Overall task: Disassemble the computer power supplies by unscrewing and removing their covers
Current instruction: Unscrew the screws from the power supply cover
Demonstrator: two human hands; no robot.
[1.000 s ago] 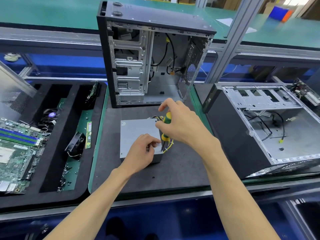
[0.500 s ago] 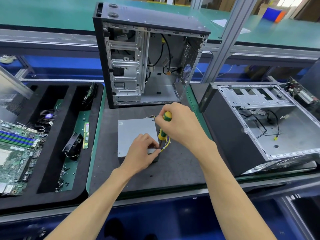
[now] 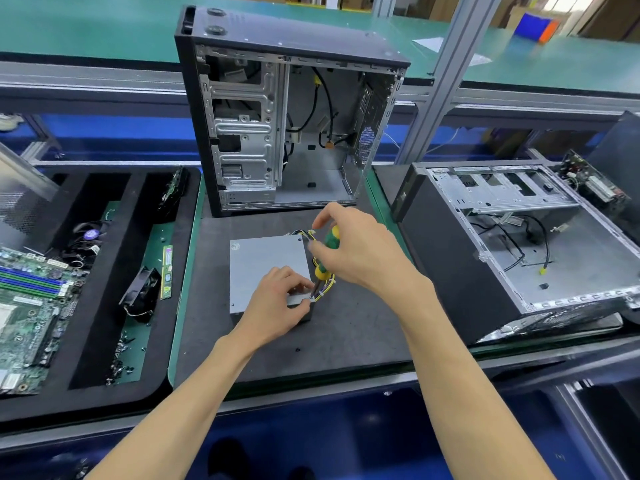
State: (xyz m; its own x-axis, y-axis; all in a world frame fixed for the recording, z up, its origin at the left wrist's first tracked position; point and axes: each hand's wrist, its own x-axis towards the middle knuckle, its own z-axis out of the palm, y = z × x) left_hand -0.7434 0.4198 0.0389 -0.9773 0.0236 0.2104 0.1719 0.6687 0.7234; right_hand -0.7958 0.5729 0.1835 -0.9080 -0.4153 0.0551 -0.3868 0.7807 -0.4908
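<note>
A: Power supply (image 3: 266,268) flat on counter (image 3: 346,334), mid-mat. Left hand (image 3: 277,303) fingers curled, pinching its near-right corner.

B: Right hand (image 3: 360,251) grips screwdriver (image 3: 329,251), shaft pointing down there; tip probably seated, hidden.

Electronics disassembly workshop, line-style: green-matted workbenches (image 3: 104,32) are running in rows on aluminium framing (image 3: 440,84). Two stripped computer cases, one upright (image 3: 284,109) and one lying on its side (image 3: 512,244), are sitting on a dark work mat (image 3: 353,327). A black foam tray (image 3: 114,282) is holding a motherboard (image 3: 27,313), a fan (image 3: 140,292), a memory stick (image 3: 167,271) and loose screws (image 3: 121,358).
</note>
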